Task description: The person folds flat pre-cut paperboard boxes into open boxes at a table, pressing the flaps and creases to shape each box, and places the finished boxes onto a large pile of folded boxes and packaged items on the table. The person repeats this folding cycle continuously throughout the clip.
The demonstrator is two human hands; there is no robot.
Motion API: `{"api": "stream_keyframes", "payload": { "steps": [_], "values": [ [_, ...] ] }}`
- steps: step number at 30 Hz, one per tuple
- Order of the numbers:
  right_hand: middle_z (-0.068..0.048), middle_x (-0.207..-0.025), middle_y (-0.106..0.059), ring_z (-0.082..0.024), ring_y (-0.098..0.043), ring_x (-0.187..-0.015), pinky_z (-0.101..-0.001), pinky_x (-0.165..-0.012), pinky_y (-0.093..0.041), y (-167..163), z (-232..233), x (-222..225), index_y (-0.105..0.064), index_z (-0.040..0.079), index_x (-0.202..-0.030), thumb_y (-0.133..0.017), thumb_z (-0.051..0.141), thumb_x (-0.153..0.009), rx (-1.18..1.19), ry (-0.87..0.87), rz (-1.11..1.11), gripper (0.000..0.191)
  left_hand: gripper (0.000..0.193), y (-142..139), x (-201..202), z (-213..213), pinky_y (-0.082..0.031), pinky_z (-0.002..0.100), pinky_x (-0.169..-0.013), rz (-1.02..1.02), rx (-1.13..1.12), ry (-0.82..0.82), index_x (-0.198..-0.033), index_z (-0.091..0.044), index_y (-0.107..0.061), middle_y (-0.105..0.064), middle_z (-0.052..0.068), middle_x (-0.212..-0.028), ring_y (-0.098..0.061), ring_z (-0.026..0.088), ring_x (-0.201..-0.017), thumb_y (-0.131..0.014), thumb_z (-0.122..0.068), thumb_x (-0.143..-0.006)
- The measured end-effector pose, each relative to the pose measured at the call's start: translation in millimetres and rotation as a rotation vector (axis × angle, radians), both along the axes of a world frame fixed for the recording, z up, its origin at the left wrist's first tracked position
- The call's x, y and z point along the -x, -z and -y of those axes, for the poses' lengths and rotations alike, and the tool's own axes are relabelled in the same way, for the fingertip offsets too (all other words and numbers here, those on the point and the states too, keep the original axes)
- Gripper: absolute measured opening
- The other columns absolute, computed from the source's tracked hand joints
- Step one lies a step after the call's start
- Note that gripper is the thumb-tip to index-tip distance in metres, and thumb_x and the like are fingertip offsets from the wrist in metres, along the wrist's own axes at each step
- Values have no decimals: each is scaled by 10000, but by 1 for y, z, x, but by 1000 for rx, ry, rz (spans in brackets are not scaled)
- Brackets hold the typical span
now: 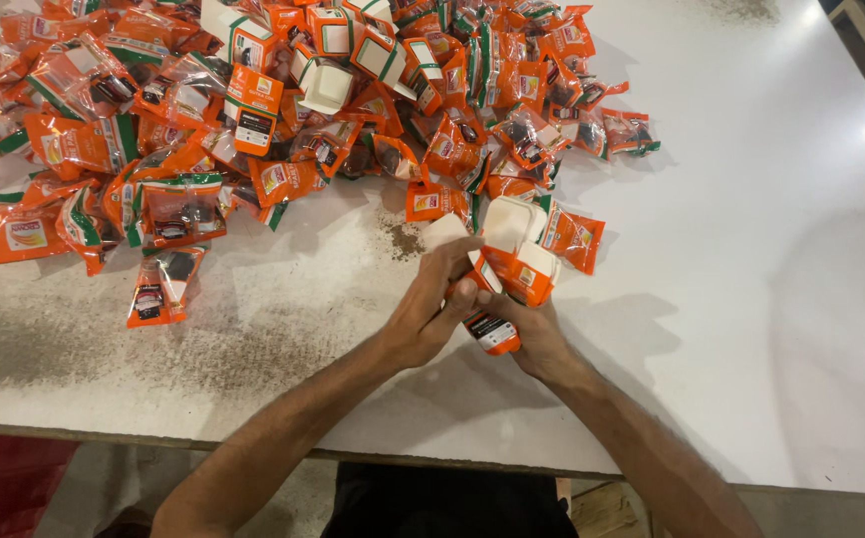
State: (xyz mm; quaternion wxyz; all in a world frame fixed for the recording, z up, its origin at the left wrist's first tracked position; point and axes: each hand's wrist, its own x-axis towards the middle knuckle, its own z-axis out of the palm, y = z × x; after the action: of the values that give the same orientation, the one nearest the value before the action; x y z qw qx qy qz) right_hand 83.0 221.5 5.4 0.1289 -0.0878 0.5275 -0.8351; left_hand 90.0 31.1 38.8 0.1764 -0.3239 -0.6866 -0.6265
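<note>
White table (751, 299) fills most of the head view, worn grey and speckled along the near-left part. Across its far-left half sprawls a big heap of orange-and-green sachets (183, 130), clear windows showing dark contents; mixed into the top of the heap are small orange cartons (253, 105) with white flaps, some lying open. One sachet (161, 287) lies alone at the near edge of the heap, another (572, 237) just right of the hands. Both forearms come in from the bottom edge and meet near the table's centre, just in front of the heap. Left hand (431, 307) is wrapped around the left side of an orange carton (514, 267), fingers curled over its top edge, grip closed on it. Right hand (537, 337) cups the same carton from below and the right, thumb against the lower end, also closed on it. Carton is held tilted just above the table surface, its white top flaps standing open toward the heap, a dark label patch showing at the lower end between the two thumbs. Whether anything is inside the carton cannot be told.
</note>
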Motion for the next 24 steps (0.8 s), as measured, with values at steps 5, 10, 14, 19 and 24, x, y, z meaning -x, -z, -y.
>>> {"api": "stream_keyframes", "payload": {
  "steps": [5, 10, 14, 19, 24],
  "values": [
    [-84, -1327, -625, -190, -636, -1218, -374, -1020, -547, -8, 7, -7, -454, 25, -1456, -731, 57, -914, -4, 84, -237, 609, 236, 28, 8, 0, -479, 355, -890, -70, 32, -209, -1166, -15, -627, -661, 149, -1207, -594, 239, -1080, -592, -232, -1081],
    [-214, -1039, -618, -306, -563, -927, -435, -797, -437, -16, 10, -20, -536, -80, -1364, -787, 29, -902, -498, 174, -287, 537, 345, 59, 18, -10, -451, 348, -819, 456, -290, 49, -927, 41, -682, -645, 125, -883, -509, 187, -845, -607, -204, -1158],
    [-85, -1263, -672, -195, -663, -1141, -339, -989, -536, -15, 13, -21, -485, -2, -1431, -790, 58, -865, -587, 211, -720, 646, 312, 48, 19, -15, -481, 312, -1011, 464, -533, 60, -1169, -50, -532, -589, 62, -1159, -570, 147, -1121, -701, -51, -907],
    [-90, -1341, -607, -200, -600, -1252, -368, -1050, -519, -4, 13, -9, -482, 7, -1453, -714, 45, -946, -90, 122, -295, 559, 190, 24, 7, -6, -512, 325, -1011, 376, -460, 169, -1174, -18, -624, -645, 95, -1275, -617, 138, -1168, -514, -71, -1028],
    [-99, -1300, -628, -206, -636, -1182, -388, -971, -551, 4, 11, -10, -473, 18, -1433, -689, 87, -952, 99, 113, -96, 532, 183, 27, 9, -9, -503, 348, -1046, 304, -402, 104, -1172, 11, -620, -658, 132, -1264, -613, 164, -1166, -637, -119, -1044]
  ]
}}
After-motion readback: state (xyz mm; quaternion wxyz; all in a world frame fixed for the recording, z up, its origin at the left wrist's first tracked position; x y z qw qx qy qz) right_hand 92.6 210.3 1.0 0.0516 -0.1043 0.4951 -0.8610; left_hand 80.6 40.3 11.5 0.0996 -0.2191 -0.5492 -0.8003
